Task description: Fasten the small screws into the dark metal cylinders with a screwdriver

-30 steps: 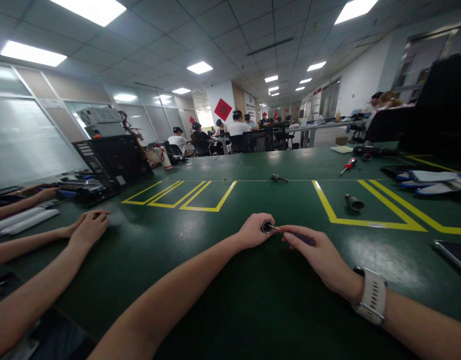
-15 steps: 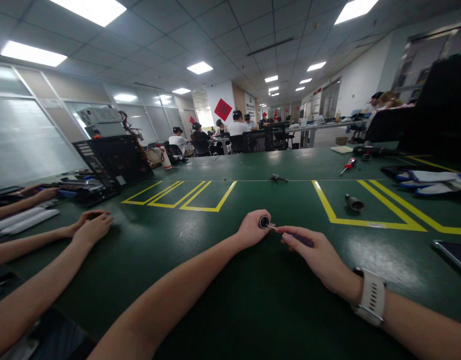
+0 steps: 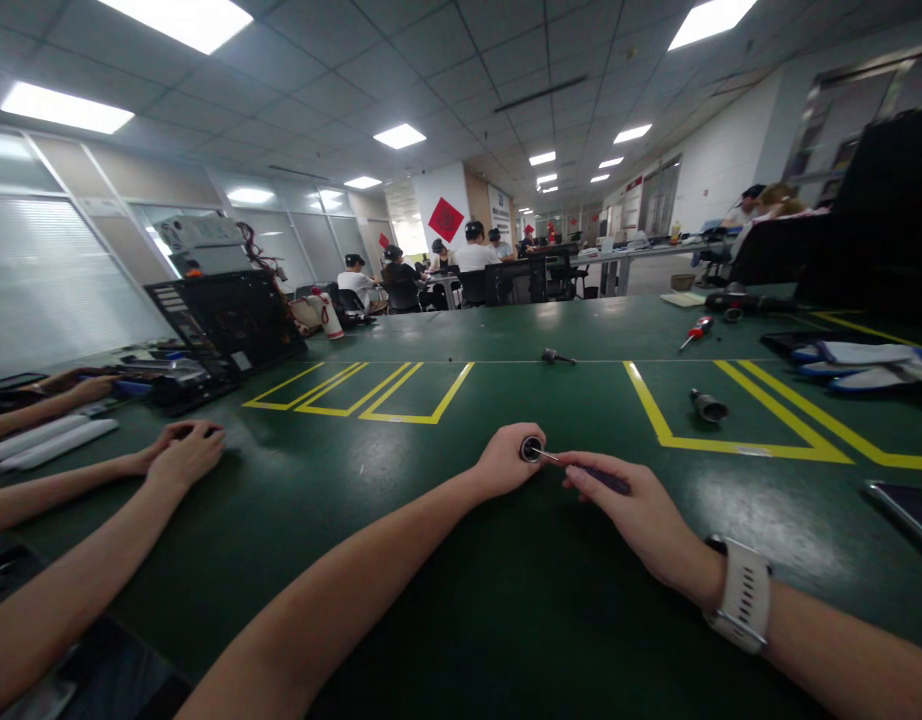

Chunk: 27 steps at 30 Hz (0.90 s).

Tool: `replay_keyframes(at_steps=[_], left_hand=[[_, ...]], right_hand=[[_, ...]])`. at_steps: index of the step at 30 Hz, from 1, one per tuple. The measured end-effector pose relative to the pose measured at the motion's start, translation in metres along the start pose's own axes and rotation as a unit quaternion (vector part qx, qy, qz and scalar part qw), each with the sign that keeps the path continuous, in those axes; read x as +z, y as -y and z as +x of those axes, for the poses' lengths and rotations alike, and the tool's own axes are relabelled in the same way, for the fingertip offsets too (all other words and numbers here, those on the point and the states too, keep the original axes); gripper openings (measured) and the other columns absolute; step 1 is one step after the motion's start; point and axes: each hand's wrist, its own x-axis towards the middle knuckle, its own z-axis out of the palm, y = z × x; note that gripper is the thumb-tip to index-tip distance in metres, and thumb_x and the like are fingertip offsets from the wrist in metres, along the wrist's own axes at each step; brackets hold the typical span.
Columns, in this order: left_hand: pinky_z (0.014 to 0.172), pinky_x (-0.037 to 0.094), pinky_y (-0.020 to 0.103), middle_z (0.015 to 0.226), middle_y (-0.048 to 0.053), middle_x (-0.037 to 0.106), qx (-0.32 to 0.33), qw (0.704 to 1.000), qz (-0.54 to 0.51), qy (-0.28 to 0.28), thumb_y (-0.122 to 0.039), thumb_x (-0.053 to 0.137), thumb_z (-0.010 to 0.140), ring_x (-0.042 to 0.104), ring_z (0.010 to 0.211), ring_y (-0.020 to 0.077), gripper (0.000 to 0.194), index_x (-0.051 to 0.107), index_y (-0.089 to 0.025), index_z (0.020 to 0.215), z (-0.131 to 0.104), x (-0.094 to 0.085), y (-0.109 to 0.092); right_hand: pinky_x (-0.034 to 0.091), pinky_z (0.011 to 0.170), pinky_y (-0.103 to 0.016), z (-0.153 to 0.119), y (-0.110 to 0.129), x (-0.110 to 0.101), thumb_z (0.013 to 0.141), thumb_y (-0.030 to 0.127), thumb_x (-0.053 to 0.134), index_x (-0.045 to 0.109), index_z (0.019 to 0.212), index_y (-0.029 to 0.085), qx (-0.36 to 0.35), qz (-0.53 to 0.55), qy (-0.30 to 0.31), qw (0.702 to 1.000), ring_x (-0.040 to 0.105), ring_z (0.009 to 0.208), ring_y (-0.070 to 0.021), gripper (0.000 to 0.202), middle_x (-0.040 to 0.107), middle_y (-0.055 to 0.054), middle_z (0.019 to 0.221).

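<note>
Screwdriver (image 3: pixel 607 481) in inward-angled right hand (image 3: pixel 639 505)

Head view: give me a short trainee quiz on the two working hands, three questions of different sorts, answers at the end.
1. Multiple choice: What does the right hand hold?
A) A glove
B) A thin tool with a dark handle
C) The red-handled screwdriver
2. True or false: The watch is worn on the right wrist.
3. Fill in the blank: The left hand holds a small part whose open end is ____ in shape.

Key: 1. B; 2. true; 3. round
</note>
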Motion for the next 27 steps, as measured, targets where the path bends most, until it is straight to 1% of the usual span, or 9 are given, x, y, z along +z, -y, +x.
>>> replay_keyframes(at_steps=[3, 6, 15, 19, 22, 27], left_hand=[[0.056, 0.036, 0.022, 0.065, -0.003, 0.050, -0.009, 1.000, -0.013, -0.025, -0.024, 0.061, 0.071, 0.046, 0.061, 0.0105, 0.013, 0.052, -0.015, 0.069, -0.0002, 0.0004, 0.0009], [0.057, 0.036, 0.022, 0.064, -0.003, 0.049, -0.011, 0.999, -0.027, -0.041, -0.028, 0.061, 0.072, 0.045, 0.060, 0.0099, 0.017, 0.051, -0.015, 0.067, -0.0004, 0.0007, 0.0005], [0.053, 0.035, 0.020, 0.064, -0.004, 0.046, -0.002, 0.987, -0.156, -0.034, -0.032, 0.064, 0.070, 0.043, 0.056, 0.0078, 0.023, 0.049, -0.014, 0.068, -0.0008, 0.0018, 0.0019], [0.053, 0.036, 0.020, 0.064, -0.003, 0.047, -0.005, 0.982, -0.186, -0.025, -0.032, 0.065, 0.069, 0.043, 0.057, 0.0077, 0.024, 0.050, -0.014, 0.070, -0.0008, 0.0027, 0.0037], [0.053, 0.035, 0.020, 0.063, -0.004, 0.046, -0.005, 0.983, -0.182, -0.030, -0.033, 0.065, 0.069, 0.042, 0.056, 0.0073, 0.025, 0.049, -0.014, 0.069, -0.0003, 0.0039, 0.0041], [0.053, 0.033, 0.020, 0.061, -0.005, 0.044, -0.011, 0.989, -0.132, -0.066, -0.030, 0.064, 0.069, 0.039, 0.055, 0.0071, 0.023, 0.047, -0.014, 0.065, 0.0004, 0.0045, 0.0035]], right_hand=[[0.045, 0.081, -0.040, -0.0007, 0.0032, 0.0001, 0.081, 0.042, 0.054, 0.065, 0.107, 0.026, 0.002, -0.011, -0.012, 1.000, 0.061, 0.088, -0.0210, 0.032, 0.068, -0.003, 0.094], [0.046, 0.081, -0.039, -0.0007, 0.0055, 0.0004, 0.081, 0.041, 0.055, 0.066, 0.106, 0.025, 0.010, -0.008, -0.009, 1.000, 0.060, 0.089, -0.0212, 0.031, 0.068, -0.003, 0.097], [0.047, 0.076, -0.037, 0.0010, -0.0005, 0.0008, 0.081, 0.038, 0.056, 0.064, 0.109, 0.025, 0.015, 0.034, 0.020, 0.999, 0.060, 0.085, -0.0197, 0.032, 0.067, -0.003, 0.093], [0.047, 0.076, -0.036, 0.0001, -0.0015, 0.0010, 0.082, 0.037, 0.055, 0.063, 0.111, 0.025, 0.013, 0.042, 0.030, 0.999, 0.060, 0.087, -0.0187, 0.032, 0.066, -0.003, 0.097], [0.047, 0.075, -0.035, 0.0002, -0.0005, 0.0020, 0.082, 0.037, 0.056, 0.062, 0.111, 0.024, 0.016, 0.041, 0.031, 0.999, 0.060, 0.086, -0.0186, 0.033, 0.066, -0.003, 0.097], [0.046, 0.074, -0.037, 0.0013, 0.0006, 0.0022, 0.079, 0.041, 0.057, 0.064, 0.109, 0.021, 0.013, 0.023, -0.001, 1.000, 0.060, 0.081, -0.0196, 0.036, 0.068, -0.004, 0.087]])
